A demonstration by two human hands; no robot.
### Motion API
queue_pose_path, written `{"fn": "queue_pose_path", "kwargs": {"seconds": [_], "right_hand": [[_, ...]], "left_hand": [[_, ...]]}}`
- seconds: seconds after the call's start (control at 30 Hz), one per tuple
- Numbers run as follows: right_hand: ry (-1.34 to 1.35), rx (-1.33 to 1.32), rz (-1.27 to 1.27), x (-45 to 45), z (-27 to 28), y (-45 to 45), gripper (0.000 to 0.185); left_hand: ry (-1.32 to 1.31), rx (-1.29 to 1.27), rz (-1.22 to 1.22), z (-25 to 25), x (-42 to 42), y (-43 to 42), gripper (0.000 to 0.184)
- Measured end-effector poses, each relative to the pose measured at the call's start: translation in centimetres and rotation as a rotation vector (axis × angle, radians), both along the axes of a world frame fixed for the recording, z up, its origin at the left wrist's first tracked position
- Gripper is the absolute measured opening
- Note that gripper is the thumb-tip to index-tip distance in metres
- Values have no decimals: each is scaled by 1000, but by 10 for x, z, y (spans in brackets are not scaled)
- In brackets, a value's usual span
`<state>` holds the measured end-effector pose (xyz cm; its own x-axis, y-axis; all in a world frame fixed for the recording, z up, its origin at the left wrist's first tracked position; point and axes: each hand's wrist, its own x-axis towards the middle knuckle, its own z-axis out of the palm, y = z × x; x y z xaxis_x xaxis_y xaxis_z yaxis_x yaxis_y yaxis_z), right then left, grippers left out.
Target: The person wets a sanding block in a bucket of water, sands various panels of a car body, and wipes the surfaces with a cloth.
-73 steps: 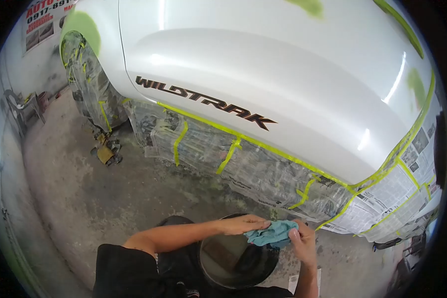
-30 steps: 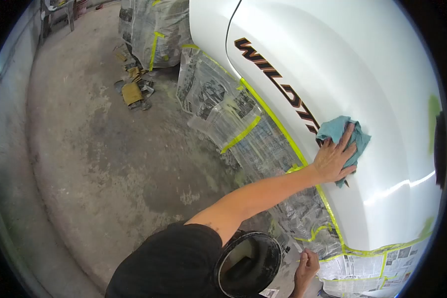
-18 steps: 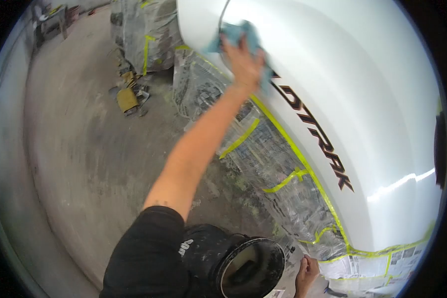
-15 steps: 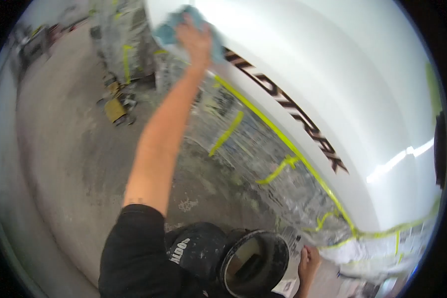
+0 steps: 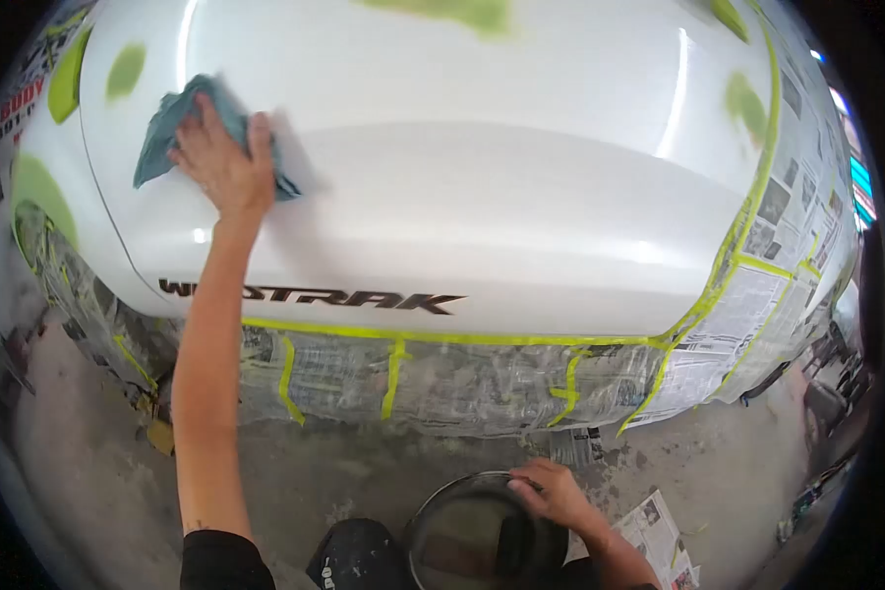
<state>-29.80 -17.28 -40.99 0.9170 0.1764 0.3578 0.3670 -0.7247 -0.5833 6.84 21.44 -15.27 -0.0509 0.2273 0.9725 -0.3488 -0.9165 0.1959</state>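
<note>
My left hand [image 5: 226, 172], fingers spread, holds a blue-green cloth [image 5: 179, 126] flat against a white vehicle panel [image 5: 462, 206]. The cloth spreads out past the fingers on both sides. Lower on the panel runs dark "WILDTRAK" lettering [image 5: 364, 299], partly covered by my left forearm. Down by my legs, my right hand [image 5: 553, 492] is closed on the rim of a black bucket [image 5: 413, 551]. Liquid and a dark shape show inside the bucket; its lower part is out of view.
Newspaper and clear plastic [image 5: 482, 379], fixed with yellow-green tape, cover the vehicle below and right of the panel. Green patches [image 5: 745, 108] mark the white paint. Loose newspaper [image 5: 651, 531] lies on the concrete floor [image 5: 305, 472].
The view has turned so the panel now lies level across it. My left hand and the cloth have moved up the panel, away from the lettering. My right hand is now at the bucket's rim.
</note>
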Motion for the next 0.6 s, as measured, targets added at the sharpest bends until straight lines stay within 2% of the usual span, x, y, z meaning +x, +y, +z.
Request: {"fn": "queue_pose_path", "kwargs": {"seconds": [0.17, 0.23, 0.3, 0.4, 0.5, 0.6], "right_hand": [[-46, 27, 70, -21, -5, -18, 21], [-89, 46, 132, -24, -2, -21, 22], [-145, 93, 143, -32, 4, -22, 22], [-186, 86, 159, -41, 3, -33, 24], [-230, 106, 158, -48, 5, -48, 26], [-272, 156, 132, -56, 10, -64, 26]], "left_hand": [[-92, 262, -96, 60, -51, -160, 89], [-132, 305, -66, 81, -66, -225, 90], [-326, 339, -102, 100, -99, -294, 79], [-226, 437, -34, 129, -140, -380, 64], [-118, 556, -207, 154, -158, -451, 80], [-205, 623, -273, 164, -172, -507, 74]]}}
